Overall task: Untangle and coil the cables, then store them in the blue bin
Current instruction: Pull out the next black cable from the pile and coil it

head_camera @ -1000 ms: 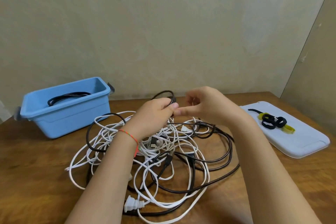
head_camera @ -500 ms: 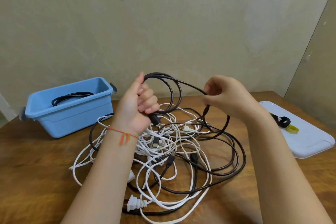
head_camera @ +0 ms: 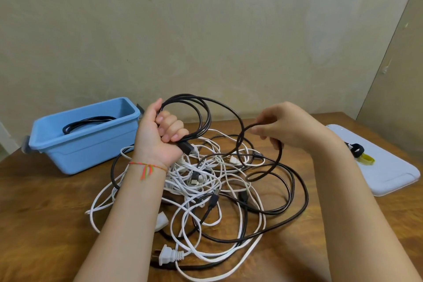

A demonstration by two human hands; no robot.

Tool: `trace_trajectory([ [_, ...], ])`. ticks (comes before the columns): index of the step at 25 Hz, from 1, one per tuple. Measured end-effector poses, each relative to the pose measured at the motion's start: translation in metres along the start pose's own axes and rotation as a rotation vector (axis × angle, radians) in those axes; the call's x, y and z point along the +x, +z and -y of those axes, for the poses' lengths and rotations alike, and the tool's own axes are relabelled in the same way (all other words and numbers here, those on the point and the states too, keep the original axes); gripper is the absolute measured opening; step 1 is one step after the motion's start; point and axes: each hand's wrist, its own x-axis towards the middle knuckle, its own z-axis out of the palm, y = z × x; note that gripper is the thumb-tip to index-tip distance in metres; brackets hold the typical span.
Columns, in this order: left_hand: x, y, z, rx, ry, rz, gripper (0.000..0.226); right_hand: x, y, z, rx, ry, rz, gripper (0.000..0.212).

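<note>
A tangle of white and black cables [head_camera: 206,192] lies on the wooden table [head_camera: 45,224] in front of me. My left hand [head_camera: 160,135] grips several coiled loops of a black cable [head_camera: 201,107], raised above the pile. My right hand [head_camera: 288,126] pinches the same black cable further along, where it curves down in a loop [head_camera: 278,158] into the tangle. The blue bin [head_camera: 91,144] stands at the back left with one coiled black cable [head_camera: 89,121] inside. A white two-pin plug [head_camera: 169,255] lies at the near edge of the pile.
A white lid or tray [head_camera: 389,174] lies at the right with black and yellow cable ties [head_camera: 359,152] on it. A wall runs close behind the table. The table's right back corner sits near a second wall panel.
Both hands rose from the pile with the black cable. My left hand now holds more loops, and my right hand has slid along the cable, forming a fresh loop to the right.
</note>
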Motion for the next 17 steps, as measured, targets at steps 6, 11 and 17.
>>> trace_trajectory([
  [6,0.001,0.005,0.001,0.424,-0.032,0.067,0.051,-0.008,-0.001,0.005,0.288,-0.151,0.178,0.020],
  [11,-0.003,0.006,0.011,0.716,-0.019,0.169,0.042,-0.003,0.005,0.008,0.506,-0.252,0.193,0.027],
  [17,0.000,0.009,0.008,0.424,0.135,-0.005,0.052,0.004,0.003,0.002,1.126,-0.248,0.239,0.030],
])
